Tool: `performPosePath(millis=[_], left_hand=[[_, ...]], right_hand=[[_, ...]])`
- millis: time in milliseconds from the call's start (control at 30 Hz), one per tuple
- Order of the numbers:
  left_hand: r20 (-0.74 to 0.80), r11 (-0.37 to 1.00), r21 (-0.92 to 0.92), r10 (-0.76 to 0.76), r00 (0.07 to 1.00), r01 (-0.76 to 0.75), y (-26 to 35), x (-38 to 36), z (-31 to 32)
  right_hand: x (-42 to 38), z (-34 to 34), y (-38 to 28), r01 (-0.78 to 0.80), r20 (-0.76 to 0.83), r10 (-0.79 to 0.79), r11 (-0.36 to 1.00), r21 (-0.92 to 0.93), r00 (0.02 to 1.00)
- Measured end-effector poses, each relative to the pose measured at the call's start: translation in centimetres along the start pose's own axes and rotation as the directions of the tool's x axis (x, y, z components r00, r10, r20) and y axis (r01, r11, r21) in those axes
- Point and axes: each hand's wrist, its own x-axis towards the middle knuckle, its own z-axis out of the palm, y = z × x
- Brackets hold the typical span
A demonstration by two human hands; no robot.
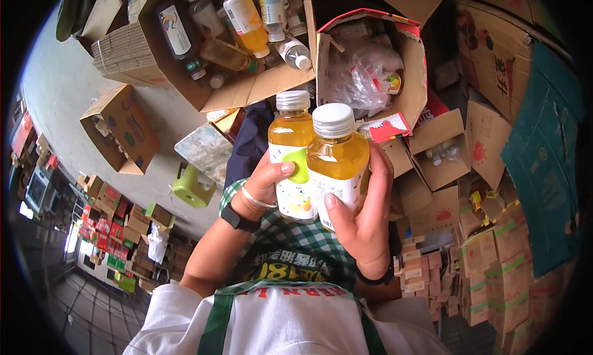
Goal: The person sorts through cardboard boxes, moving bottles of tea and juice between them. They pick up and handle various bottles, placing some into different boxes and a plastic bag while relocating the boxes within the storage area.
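Observation:
Two clear bottles of yellow-orange drink with silver caps are held upright, side by side, in front of my lap. My left hand (pixel 267 181) is closed round the left drink bottle (pixel 294 197), its thumb across a label with a green patch. Round the right drink bottle (pixel 338 154) my right hand (pixel 369 222) is wrapped, thumb on the white printed label. The right bottle stands nearer to me and overlaps the edge of the left one. Most of my fingers are hidden behind the bottles.
Ahead stands an open cardboard box (pixel 247 94) with several bottles lying in it. Beside it, a red-edged carton (pixel 414 77) holds clear plastic bags (pixel 364 77). A green plastic stool (pixel 193 187) is at left; stacked cartons (pixel 488 262) rise at right.

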Motion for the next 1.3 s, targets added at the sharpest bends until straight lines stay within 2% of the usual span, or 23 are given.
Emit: performPosePath(millis=[33,67,133,167,267,367,667,700,733,800,833,867,900,933,967,1000,1067,1100,1133,1167,1200,1233,1300], left_hand=[[-0.015,1.000,-0.004,0.010,1.000,-0.010,-0.1,0.0,0.1],[-0.033,1.000,-0.008,0.020,0.999,-0.020,-0.1,-0.1,0.1],[-0.028,1.000,-0.015,0.015,1.000,-0.016,-0.2,-0.1,-0.3],[-0.029,1.000,-0.006,0.010,1.000,-0.011,-0.2,-0.1,-0.4],[-0.009,1.000,-0.008,-0.009,1.000,0.009,-0.3,0.0,-0.5],[-0.017,0.999,-0.045,-0.004,1.000,0.003,-0.5,0.0,-0.3],[-0.013,0.999,-0.045,0.010,1.000,-0.011,-0.5,0.1,-0.5],[-0.018,0.999,-0.026,0.020,1.000,-0.021,-0.5,0.2,-0.4],[-0.027,0.999,-0.005,0.037,0.999,-0.037,-0.4,0.4,-0.3],[-0.005,0.978,0.162,0.134,0.991,-0.131,-0.2,1.3,0.4],[-0.067,0.933,0.301,0.225,0.972,-0.195,-0.8,2.0,0.5],[-0.005,0.879,0.430,0.231,0.973,-0.206,-0.4,2.7,0.8],[0.005,0.806,0.551,0.256,0.967,-0.216,-0.8,3.6,0.6],[0.093,0.827,0.506,0.228,0.969,-0.243,-0.6,4.1,1.3],[0.187,0.736,0.594,0.267,0.945,-0.326,-0.5,4.9,1.4],[0.251,0.760,0.545,0.254,0.934,-0.353,-0.3,5.1,1.5],[0.193,0.754,0.592,0.211,0.958,-0.285,-1.1,5.6,-0.5],[0.099,0.743,0.624,0.231,0.968,-0.241,-0.8,5.3,-1.7],[-0.016,0.778,0.580,0.309,0.951,-0.243,-1.2,5.5,-4.1],[-0.187,0.685,0.712,0.398,0.898,-0.155,-0.2,4.9,-6.2],[-0.266,0.614,0.774,0.533,0.803,-0.151,0.3,4.5,-8.9],[-0.379,0.697,0.703,0.536,0.755,-0.141,-0.4,4.8,-13.8],[-0.665,0.881,0.472,0.389,0.637,-0.045,0.2,4.1,-20.0]], right_hand=[[0.0,-0.1,-0.3,0.030,0.001,-0.030,0.995,-0.093,1.000],[0.0,-0.1,-0.6,0.031,0.006,-0.031,0.996,-0.088,1.000],[-0.1,0.0,-1.2,-0.084,0.044,0.082,0.994,0.064,0.996],[-0.2,0.0,-1.5,-0.081,0.046,0.078,0.994,0.066,0.996],[-0.3,0.1,-2.1,-0.024,0.010,0.026,0.987,-0.159,1.000],[-0.5,0.4,-2.5,-0.067,-0.005,0.067,0.988,-0.138,0.998],[-0.6,0.8,-2.3,-0.050,-0.003,0.050,0.989,-0.140,0.999],[-0.7,0.8,-2.1,-0.046,0.001,0.046,0.989,-0.140,0.999],[-0.8,0.8,-1.5,-0.106,-0.033,0.105,0.994,-0.035,0.994],[-0.9,1.0,0.4,-0.202,-0.054,0.215,0.963,0.176,0.975],[-0.9,0.8,1.5,-0.228,-0.064,0.252,0.940,0.254,0.966],[-0.8,0.7,2.7,-0.277,-0.109,0.324,0.908,0.314,0.940],[-0.5,0.2,4.4,-0.277,-0.166,0.335,0.915,0.293,0.928],[0.3,-0.3,5.6,-0.257,-0.217,0.311,0.935,0.245,0.925],[1.3,-0.5,6.5,-0.201,-0.279,0.232,0.970,0.135,0.932],[2.4,-0.4,6.8,-0.211,-0.317,0.227,0.974,0.085,0.921],[3.5,-0.2,10.4,-0.222,-0.265,0.181,0.966,-0.135,0.947],[3.8,0.3,11.5,-0.238,-0.144,0.208,0.940,-0.242,0.967],[3.7,0.8,12.4,-0.235,-0.024,0.242,0.907,-0.351,0.970],[3.3,2.5,11.5,-0.200,0.024,0.224,0.911,-0.361,0.974],[2.7,4.5,10.4,-0.141,0.103,0.187,0.926,-0.349,0.977],[1.9,6.2,9.9,-0.031,0.211,0.120,0.923,-0.383,0.970],[0.1,9.6,9.1,0.054,0.390,0.091,0.936,-0.347,0.916]])
